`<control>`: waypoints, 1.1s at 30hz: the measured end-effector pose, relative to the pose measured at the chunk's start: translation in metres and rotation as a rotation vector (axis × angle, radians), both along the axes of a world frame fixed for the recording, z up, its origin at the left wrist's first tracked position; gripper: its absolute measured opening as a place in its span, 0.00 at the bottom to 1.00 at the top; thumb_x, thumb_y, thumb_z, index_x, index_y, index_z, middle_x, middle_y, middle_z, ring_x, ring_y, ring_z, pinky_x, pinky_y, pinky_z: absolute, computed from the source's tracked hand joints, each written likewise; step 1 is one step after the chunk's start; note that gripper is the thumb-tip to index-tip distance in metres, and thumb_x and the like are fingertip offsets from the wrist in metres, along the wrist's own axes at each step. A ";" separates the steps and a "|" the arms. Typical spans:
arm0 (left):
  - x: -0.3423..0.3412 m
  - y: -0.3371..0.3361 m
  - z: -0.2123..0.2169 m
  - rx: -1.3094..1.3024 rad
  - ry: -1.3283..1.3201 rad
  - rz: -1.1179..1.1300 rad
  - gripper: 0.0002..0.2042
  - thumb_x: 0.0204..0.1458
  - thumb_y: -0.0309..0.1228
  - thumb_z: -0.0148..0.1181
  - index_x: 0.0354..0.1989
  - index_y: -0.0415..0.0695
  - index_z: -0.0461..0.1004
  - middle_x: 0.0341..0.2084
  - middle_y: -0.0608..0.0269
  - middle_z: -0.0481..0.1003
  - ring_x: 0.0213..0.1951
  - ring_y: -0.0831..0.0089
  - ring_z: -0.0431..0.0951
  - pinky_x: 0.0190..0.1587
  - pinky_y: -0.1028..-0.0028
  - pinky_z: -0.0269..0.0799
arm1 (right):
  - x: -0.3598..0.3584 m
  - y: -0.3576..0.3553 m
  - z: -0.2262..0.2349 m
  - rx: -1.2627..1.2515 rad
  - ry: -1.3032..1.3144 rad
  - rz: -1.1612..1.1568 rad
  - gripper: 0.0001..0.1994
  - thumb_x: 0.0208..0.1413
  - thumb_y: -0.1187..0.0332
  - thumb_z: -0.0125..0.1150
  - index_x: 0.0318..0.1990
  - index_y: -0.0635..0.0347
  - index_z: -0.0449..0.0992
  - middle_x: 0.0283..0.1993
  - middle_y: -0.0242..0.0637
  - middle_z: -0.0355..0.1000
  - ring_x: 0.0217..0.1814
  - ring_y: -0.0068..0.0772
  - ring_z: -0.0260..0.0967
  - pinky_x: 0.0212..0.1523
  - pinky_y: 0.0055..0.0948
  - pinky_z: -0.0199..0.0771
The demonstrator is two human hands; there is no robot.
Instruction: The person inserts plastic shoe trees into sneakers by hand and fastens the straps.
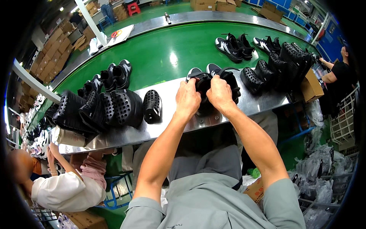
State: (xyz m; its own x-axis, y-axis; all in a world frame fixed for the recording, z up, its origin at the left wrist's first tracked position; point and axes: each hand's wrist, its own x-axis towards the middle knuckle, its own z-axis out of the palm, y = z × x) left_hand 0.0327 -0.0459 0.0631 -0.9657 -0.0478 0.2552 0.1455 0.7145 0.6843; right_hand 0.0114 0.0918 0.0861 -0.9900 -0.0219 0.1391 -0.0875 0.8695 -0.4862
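Note:
On the steel edge of the bench, a black sneaker (pixel 203 81) with a grey-and-white toe points away from me. My left hand (pixel 188 97) is closed on the left side of its opening. My right hand (pixel 220 92) grips the right side, with fingertips partly hidden by the upper. A matching sneaker (pixel 230 82) stands just to the right, loops of black lace or strap on top. Left of my hands lies a single black shoe-shaped piece with round holes (pixel 152 107). Several black perforated shoe-shaped pieces (pixel 122 107) are packed farther left; more perforated pieces (pixel 263 72) stand at the right.
A green conveyor belt (pixel 167 57) runs beyond the steel ledge (pixel 171 126). Finished-looking sneakers (pixel 233 47) rest on it in pairs. Co-workers stand at the left (pixel 68 187) and right (pixel 337 76). Orange scissors (pixel 116 34) lie at the far rail; a cardboard box (pixel 311 86) is at the right.

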 end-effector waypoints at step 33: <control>-0.018 0.023 0.053 -0.326 -0.030 -0.251 0.17 0.50 0.41 0.71 0.36 0.38 0.80 0.30 0.43 0.81 0.39 0.45 0.82 0.44 0.54 0.77 | 0.032 0.092 -0.077 0.086 0.505 0.010 0.25 0.55 0.54 0.66 0.52 0.66 0.74 0.56 0.48 0.69 0.59 0.51 0.64 0.59 0.47 0.63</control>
State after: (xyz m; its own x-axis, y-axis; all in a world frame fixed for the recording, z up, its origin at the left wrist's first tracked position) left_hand 0.0147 -0.0231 0.1166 -0.9442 0.2690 0.1899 0.3265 0.8395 0.4343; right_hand 0.0431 0.1841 0.0088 -0.7993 -0.0633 0.5977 -0.3017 0.9023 -0.3080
